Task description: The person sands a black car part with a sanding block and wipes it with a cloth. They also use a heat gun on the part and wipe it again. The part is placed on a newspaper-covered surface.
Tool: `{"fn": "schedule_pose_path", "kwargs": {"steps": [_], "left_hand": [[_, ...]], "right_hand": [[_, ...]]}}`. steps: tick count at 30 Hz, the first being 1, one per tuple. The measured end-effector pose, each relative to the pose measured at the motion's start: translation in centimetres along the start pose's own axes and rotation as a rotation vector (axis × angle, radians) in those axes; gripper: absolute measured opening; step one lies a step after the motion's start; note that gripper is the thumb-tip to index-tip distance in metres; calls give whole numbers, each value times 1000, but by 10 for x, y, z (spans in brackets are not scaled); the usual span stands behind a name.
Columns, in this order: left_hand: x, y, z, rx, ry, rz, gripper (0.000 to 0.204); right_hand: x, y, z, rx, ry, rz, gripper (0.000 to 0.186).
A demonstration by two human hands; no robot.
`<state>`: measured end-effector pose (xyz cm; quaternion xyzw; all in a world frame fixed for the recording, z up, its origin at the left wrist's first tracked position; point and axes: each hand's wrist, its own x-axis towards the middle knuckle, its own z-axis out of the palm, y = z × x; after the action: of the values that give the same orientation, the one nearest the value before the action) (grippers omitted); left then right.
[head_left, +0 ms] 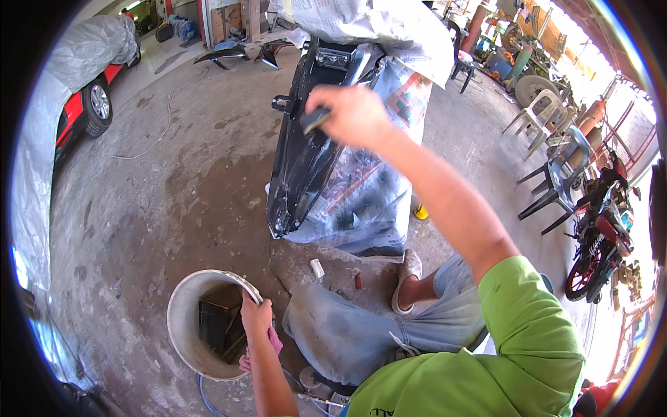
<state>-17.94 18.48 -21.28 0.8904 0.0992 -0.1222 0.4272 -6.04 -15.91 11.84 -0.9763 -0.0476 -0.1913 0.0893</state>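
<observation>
My right hand [354,115] is closed round a small dark block with a yellowish edge [316,121], which looks like a sanding pad. It is over the upper part of a long black car bumper [295,163], whose surface has wet, shiny streaks. The bumper lies on a newspaper-covered stand [375,201]. My left hand [256,317] grips the near right rim of a whitish bucket [182,306]; its fingertips are partly hidden. A pink cloth [272,345] hangs on the rim beside my left wrist. Dark flat pieces show inside the bucket.
Wet patches mark the concrete floor [208,187]. A white tube-like item [317,268] and a small red item [358,281] lie before my knees. At right stand plastic chairs [563,177] and a motorcycle [601,236]; a partly covered red car [73,111] is at left.
</observation>
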Motion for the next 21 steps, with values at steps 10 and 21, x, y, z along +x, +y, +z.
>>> {"fn": "schedule_pose_path", "kwargs": {"steps": [10,21], "left_hand": [[3,-6,3,-6,12,-6,82],[7,-14,9,-43,17,9,81]], "right_hand": [[38,63,-5,124,336,49,14],[58,-12,13,-60,275,295,30]]}}
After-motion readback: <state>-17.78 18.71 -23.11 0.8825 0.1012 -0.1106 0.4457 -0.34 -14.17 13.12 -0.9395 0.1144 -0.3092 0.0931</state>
